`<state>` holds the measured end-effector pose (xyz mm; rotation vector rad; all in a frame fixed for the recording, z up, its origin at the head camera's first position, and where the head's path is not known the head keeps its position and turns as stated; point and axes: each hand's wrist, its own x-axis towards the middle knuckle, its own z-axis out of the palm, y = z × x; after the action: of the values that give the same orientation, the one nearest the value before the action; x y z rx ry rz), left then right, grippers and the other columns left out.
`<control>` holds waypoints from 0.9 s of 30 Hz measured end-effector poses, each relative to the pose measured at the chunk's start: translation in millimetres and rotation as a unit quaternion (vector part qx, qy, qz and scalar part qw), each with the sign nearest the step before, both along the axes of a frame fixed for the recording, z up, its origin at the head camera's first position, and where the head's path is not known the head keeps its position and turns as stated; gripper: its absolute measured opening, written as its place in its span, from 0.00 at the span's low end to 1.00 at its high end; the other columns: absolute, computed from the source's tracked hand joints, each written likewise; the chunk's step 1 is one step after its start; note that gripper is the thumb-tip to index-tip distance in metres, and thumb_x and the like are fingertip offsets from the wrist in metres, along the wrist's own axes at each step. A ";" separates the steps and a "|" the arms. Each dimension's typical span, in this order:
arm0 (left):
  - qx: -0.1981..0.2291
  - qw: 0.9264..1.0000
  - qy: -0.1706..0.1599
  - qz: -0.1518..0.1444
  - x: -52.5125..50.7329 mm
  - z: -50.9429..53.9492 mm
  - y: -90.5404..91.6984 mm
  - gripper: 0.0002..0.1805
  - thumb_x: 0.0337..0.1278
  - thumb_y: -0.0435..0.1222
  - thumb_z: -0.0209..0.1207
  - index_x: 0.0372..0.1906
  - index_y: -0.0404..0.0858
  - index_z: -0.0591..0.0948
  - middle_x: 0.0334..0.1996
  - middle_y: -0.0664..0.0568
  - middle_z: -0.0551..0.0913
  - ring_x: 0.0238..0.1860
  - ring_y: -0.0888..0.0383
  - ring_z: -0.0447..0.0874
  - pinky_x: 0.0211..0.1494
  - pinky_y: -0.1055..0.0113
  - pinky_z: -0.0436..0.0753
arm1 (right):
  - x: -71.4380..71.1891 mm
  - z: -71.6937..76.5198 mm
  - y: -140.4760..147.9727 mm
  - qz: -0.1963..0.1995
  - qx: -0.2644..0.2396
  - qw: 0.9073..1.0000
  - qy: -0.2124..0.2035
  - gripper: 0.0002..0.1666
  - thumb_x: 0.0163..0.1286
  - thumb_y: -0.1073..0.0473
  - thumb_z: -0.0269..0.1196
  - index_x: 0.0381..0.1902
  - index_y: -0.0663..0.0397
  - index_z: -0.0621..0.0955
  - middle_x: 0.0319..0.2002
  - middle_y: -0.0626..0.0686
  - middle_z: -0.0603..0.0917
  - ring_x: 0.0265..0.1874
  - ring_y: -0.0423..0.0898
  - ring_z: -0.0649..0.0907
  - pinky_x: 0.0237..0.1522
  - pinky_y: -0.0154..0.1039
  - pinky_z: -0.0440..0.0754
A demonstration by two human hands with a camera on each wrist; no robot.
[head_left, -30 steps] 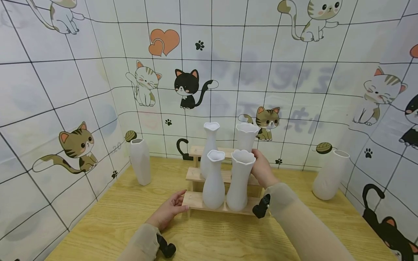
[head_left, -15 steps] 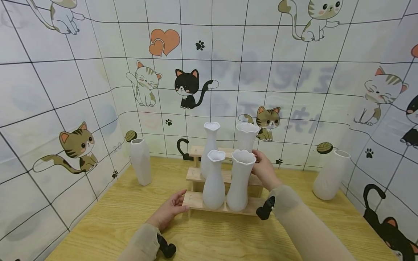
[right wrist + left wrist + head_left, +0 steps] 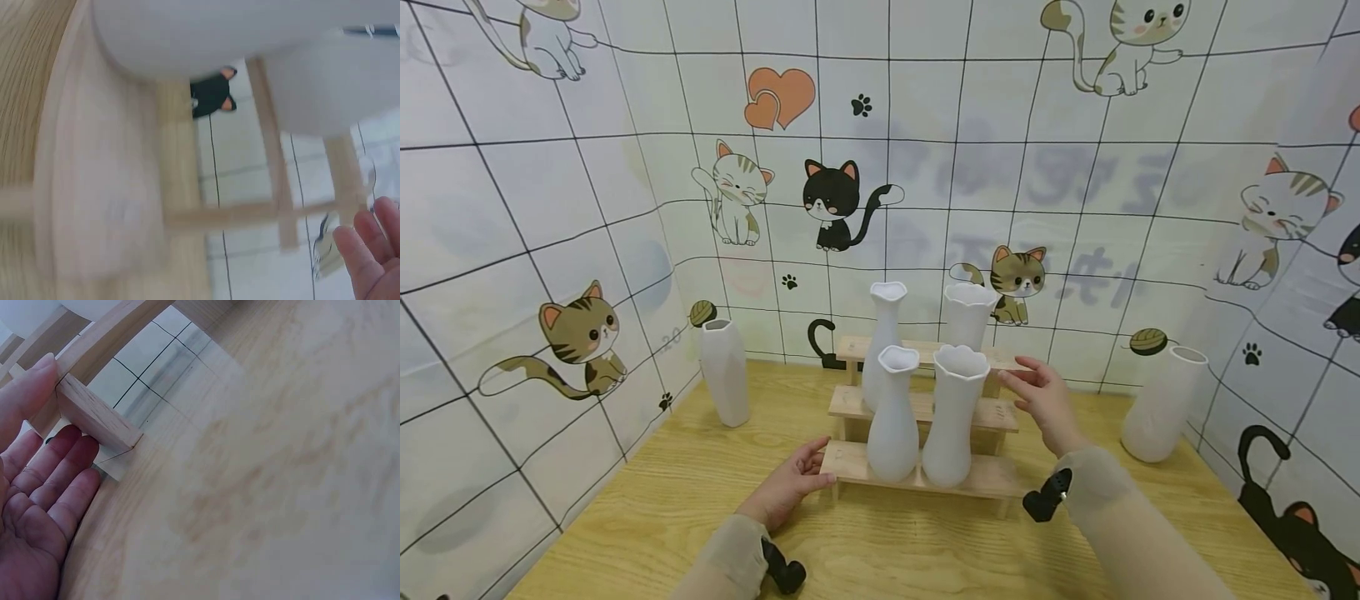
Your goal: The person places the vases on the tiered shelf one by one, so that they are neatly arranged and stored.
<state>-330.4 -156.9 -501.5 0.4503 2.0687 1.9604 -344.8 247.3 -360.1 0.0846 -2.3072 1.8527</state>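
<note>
A three-step wooden stand [image 3: 992,477] stands on the table with white vases on it. On the bottom step are a narrow-necked vase [image 3: 892,433] at left and a wide-mouthed vase [image 3: 952,425] at right. Behind them rise a slim vase [image 3: 883,321] on the middle step and a ruffled-rim vase [image 3: 967,315], its base hidden. My left hand [image 3: 786,486] holds the bottom step's left end, thumb against its edge in the left wrist view. My right hand [image 3: 1045,402], fingers extended, is beside the top step's right end and holds nothing; contact there is unclear.
A white faceted vase [image 3: 725,375] stands at the table's left rear. Another white vase [image 3: 1161,408] stands at the right rear. Walls with a cat-print covering [image 3: 917,167] enclose the table [image 3: 887,550] at the back and sides.
My right hand has let go of the rear right vase and moved right to the end of the top step. The left hand and the vases have stayed where they were.
</note>
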 end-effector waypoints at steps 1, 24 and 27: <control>0.000 1.000 0.000 -0.001 0.0 0.2 -0.1 0.44 0.60 0.37 0.64 0.75 0.37 0.52 0.60 0.41 0.70 0.56 0.52 0.73 0.60 0.60 0.71 | 0.7 -2.0 5.5 -0.005 0.003 1.000 0.001 0.42 0.70 0.46 0.60 0.72 0.61 0.59 0.59 0.62 0.71 0.52 0.44 0.76 0.60 0.56 0.71; 0.010 1.000 0.002 -0.004 -1.8 -0.5 -0.4 0.44 0.60 0.36 0.64 0.75 0.35 0.51 0.59 0.42 0.71 0.55 0.53 0.73 0.58 0.61 0.72 | 23.5 -40.6 111.2 -0.240 0.006 0.969 -0.052 0.51 0.64 0.37 0.60 0.75 0.57 0.55 0.51 0.48 0.72 0.40 0.38 0.73 0.31 0.24 0.75; 0.010 1.000 -0.001 -0.001 -1.6 -0.7 -0.8 0.44 0.59 0.36 0.64 0.75 0.35 0.52 0.59 0.41 0.71 0.56 0.53 0.74 0.59 0.61 0.72 | 24.2 -45.3 118.7 -0.295 0.008 0.954 -0.061 0.50 0.63 0.35 0.60 0.73 0.56 0.59 0.49 0.47 0.72 0.38 0.37 0.73 0.32 0.26 0.73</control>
<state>-332.0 -157.7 -502.1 0.4541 2.0480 1.9807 -320.6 366.0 -405.5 -0.6591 -2.0968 1.5543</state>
